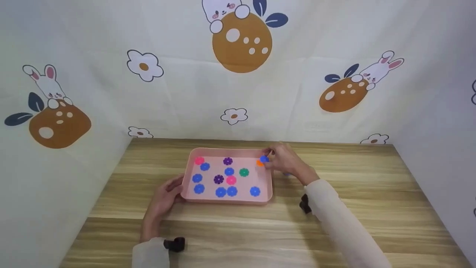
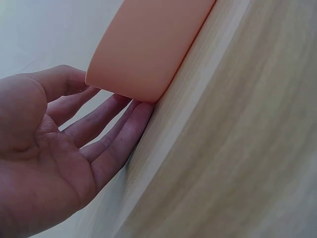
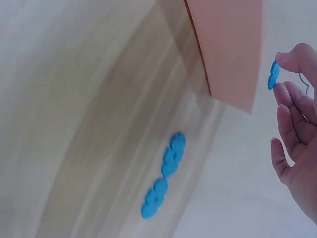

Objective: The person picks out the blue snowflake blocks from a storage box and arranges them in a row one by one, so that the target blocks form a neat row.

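Note:
A pink rectangular tray (image 1: 247,201) stands on the table, with several flower-shaped plastic discs in blue, pink, purple and green spread over its floor. At its left wall is my left hand (image 1: 165,197); the fairly straight fingers (image 2: 130,126) touch the outside of the tray's corner (image 2: 143,54). Over the tray's back right corner, my right hand (image 1: 286,160) pinches a blue flower-shaped disc (image 3: 274,75) between thumb and index finger. An orange disc (image 1: 260,163) shows just below that blue one, partly hidden by it and the fingers.
Two blue discs (image 3: 171,154) lie on the table just outside the tray's right wall; my right hand mostly hides them in the head view. The wood-grain table (image 1: 238,230) meets a patterned cloth (image 1: 186,96) at its back and sides.

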